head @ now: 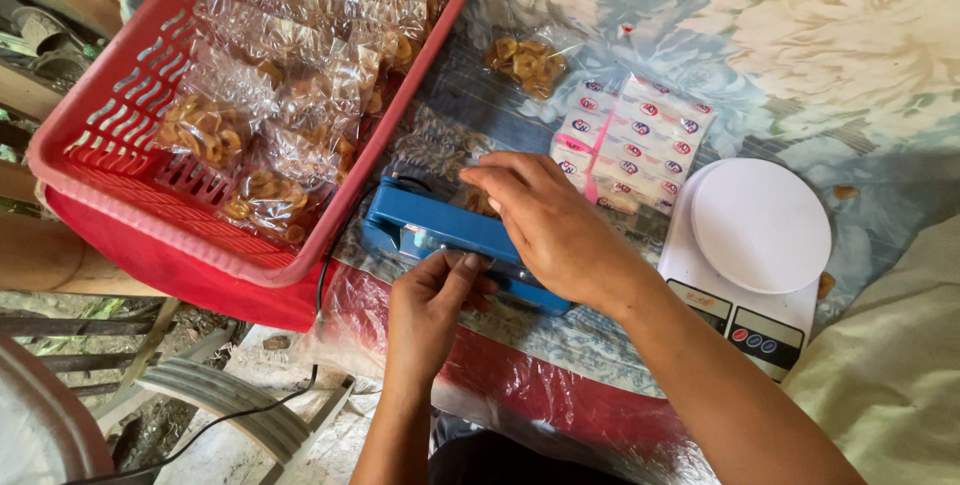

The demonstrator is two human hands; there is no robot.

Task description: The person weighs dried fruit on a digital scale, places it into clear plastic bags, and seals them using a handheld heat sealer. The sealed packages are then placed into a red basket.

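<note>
Sealing looks underway: the right hand [555, 225] presses flat on the blue heat sealer [450, 235], the left hand [435, 300] pinches its front edge, needing firm downward pressure.

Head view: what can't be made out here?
- Bag being pressed in the blue sealer: hidden under the right hand.
- Sealer's front edge: covered by the left hand.
- Scale display: too small to read.
- Red basket: top cut off by the frame edge.
- Sealer's black cord: runs off the bottom edge.
</note>
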